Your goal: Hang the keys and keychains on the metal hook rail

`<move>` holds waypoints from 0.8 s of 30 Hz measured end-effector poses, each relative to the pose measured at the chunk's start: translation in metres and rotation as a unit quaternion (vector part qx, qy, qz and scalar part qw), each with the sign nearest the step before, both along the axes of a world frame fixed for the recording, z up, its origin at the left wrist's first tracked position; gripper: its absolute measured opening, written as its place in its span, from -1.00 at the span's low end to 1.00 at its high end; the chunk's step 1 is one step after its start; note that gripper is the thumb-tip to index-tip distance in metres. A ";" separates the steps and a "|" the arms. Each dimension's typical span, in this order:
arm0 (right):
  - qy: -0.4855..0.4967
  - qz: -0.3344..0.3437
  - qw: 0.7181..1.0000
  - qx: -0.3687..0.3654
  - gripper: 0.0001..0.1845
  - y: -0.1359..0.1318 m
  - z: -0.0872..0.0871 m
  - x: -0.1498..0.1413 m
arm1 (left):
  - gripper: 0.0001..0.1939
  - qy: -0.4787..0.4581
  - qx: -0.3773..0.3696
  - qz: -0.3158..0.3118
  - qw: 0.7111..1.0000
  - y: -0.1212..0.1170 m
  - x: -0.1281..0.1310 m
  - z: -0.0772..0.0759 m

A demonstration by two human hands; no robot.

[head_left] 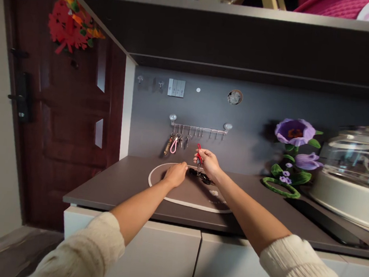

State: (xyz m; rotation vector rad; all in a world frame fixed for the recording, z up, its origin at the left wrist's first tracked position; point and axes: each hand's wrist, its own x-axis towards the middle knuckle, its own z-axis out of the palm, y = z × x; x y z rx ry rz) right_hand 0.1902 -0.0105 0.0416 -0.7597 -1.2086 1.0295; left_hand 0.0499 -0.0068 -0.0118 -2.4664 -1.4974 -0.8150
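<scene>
Red cord (199, 147) shows at the centre of the frame, pinched between thumb and fingers of the right hand (209, 162), a metal piece (198, 167) hanging below. We find the left hand (176, 174) just left of centre at the mat (158, 176), fingers curled together; we cannot tell whether they grip anything. Black items (205, 179) lie between the hands; we note a hook rack (201, 129) above.

The single head camera looks forward over the nearby surface (121, 184) toward twelve o'clock, facing the grey wall (250, 134).
</scene>
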 end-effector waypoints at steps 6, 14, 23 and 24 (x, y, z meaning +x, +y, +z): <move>-0.024 -0.048 0.999 0.009 -0.93 0.016 0.025 -0.004 | -0.67 -0.010 -0.016 0.009 1.000 0.000 0.001 0.000; -0.031 -0.080 0.996 0.007 -0.93 0.043 0.044 -0.004 | -0.67 -0.030 -0.039 0.031 0.998 -0.001 0.001 0.003; -0.028 -0.106 0.994 -0.022 -0.86 0.063 0.051 -0.014 | -0.68 -0.029 -0.043 0.035 0.998 0.000 0.002 0.004; -0.027 -0.109 0.993 -0.025 -0.86 0.065 0.051 -0.014 | -0.69 -0.028 -0.044 0.035 0.998 0.000 0.002 0.004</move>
